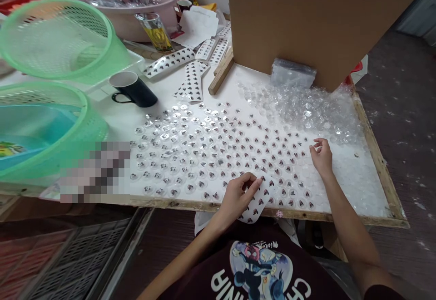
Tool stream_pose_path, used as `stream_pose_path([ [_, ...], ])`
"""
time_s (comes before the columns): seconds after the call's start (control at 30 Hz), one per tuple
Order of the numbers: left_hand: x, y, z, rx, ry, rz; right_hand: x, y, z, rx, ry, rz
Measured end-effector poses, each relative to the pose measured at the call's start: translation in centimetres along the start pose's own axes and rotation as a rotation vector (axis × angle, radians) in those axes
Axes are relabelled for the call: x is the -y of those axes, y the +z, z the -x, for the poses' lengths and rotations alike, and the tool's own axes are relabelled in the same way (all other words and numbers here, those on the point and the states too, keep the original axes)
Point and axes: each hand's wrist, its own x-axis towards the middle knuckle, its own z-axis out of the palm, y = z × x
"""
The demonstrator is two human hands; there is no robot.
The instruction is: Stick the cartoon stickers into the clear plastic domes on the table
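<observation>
My left hand [239,195] is closed on a sheet of small dark stickers [258,204], pinching it between thumb and fingers at the table's near edge. To the right, my right hand [322,157] is just above the table with thumb and fingers drawn together; anything between the fingertips is too small to make out. Many clear round plastic pieces [190,186] are spread across the white tabletop, each with a small dark sticker on it. Beyond my right hand is a heap of plain clear plastic pieces [306,109], with more lying flat to its right side.
A black mug [143,92] lies tilted at the left, near green plastic baskets [111,32]. More sticker sheets [193,82] and a wooden block [220,74] lie further back. A tall cardboard panel [289,18] stands behind the heap. Wooden strips [378,164] edge the table.
</observation>
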Motion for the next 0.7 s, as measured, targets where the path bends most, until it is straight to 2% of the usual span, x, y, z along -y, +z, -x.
stream_pose_path([
  [0.07,0.0,0.0,0.0,-0.005,0.002,-0.004,-0.3,-0.2,-0.8,-0.031,0.018,-0.002],
  [0.23,0.0,0.1,0.0,-0.001,0.002,-0.007,-0.8,0.2,-2.1,0.062,0.062,-0.023],
  [0.4,0.0,0.0,-0.1,-0.003,0.0,-0.014,-0.5,1.0,-2.4,0.096,0.09,0.039],
  [0.7,0.3,0.2,-0.3,-0.003,0.01,-0.01,1.0,0.8,-1.5,0.09,0.009,0.262],
])
